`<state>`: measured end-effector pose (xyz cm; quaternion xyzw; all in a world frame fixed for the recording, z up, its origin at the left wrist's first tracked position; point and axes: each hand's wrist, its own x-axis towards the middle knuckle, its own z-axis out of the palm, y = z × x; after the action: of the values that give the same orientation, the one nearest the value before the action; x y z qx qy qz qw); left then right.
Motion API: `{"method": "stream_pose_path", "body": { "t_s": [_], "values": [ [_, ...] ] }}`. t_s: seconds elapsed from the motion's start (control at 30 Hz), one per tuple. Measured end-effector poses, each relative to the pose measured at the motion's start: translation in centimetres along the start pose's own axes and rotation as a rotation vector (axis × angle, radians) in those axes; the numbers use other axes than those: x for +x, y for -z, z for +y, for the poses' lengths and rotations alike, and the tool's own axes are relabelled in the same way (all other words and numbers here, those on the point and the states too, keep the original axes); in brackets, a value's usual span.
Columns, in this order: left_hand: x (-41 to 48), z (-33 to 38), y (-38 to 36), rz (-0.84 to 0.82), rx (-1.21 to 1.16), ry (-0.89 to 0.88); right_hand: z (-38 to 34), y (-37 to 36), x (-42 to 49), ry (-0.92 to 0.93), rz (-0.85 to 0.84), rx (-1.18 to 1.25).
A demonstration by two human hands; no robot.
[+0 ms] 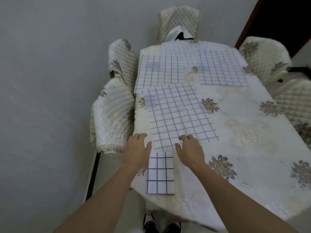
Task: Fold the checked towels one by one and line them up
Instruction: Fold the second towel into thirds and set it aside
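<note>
Head view: spread, empty left hand (137, 148) and right hand (190, 150) reach the flat towel (178, 113) beyond the folded towel (159, 174); next, probably pinching its near corners.

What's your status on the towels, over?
Left hand and right hand open at nearest flat checked towel's near edge. One folded checked towel between the wrists. Nothing in the way.

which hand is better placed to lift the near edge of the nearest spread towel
Probably the right hand: its fingers lie over the near edge of the spread towel, while the left hand sits just off its near left corner, over the tablecloth.
</note>
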<state>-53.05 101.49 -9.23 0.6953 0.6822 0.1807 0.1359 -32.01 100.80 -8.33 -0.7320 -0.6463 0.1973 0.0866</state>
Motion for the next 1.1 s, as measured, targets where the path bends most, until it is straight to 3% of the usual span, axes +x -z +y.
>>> {"method": "stream_pose_path", "body": {
  "t_s": [0.23, 0.53, 0.8, 1.1],
  "values": [
    [3.1, 3.1, 6.1, 0.184, 0.146, -0.174, -4.5, 6.6, 2.5, 0.263, 0.215, -0.145],
    [3.3, 4.3, 11.1, 0.306, 0.238, -0.193, -7.9, 10.1, 2.6, 0.443, 0.364, -0.18],
    [-0.6, 1.0, 13.5, 0.385, 0.317, -0.029, -11.8, 8.1, 1.5, 0.619, 0.305, -0.159],
    [-8.1, -5.8, 17.6, 0.431, 0.423, 0.222, -21.2, 3.7, -0.7, 0.907, 0.204, -0.099]
  ]
}}
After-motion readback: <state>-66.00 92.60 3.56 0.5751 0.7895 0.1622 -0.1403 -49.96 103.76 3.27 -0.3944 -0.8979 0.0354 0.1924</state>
